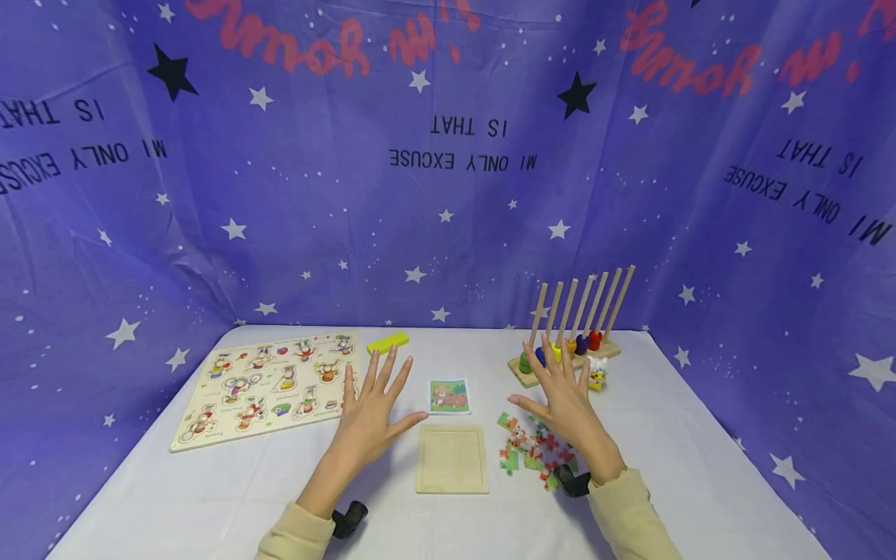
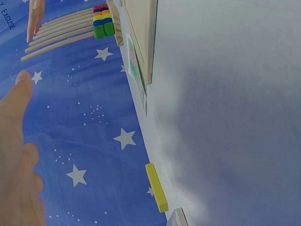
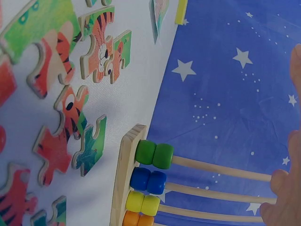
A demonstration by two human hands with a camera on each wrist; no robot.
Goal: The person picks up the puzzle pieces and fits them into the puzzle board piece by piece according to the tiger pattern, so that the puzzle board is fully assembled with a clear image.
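My left hand (image 1: 369,416) hovers over the table with its fingers spread and holds nothing. To its right lies a square wooden puzzle frame (image 1: 452,459), with a small picture card (image 1: 449,397) of an animal behind it. My right hand (image 1: 565,398), fingers likewise spread, holds nothing above a loose heap of jigsaw pieces (image 1: 533,449). In the right wrist view these jigsaw pieces (image 3: 55,148) show orange-and-black stripes and green patches. Just beyond the right hand stands a wooden bead rack (image 1: 521,372) with upright rods and coloured beads at their bases.
A large wooden picture board (image 1: 280,381) lies at the left. Behind the left hand is a yellow block (image 1: 388,342). A small white and yellow figure (image 1: 597,373) stands beside the bead rack. Purple star-printed cloth (image 1: 420,249) rises behind and along both sides of the white table (image 1: 231,498).
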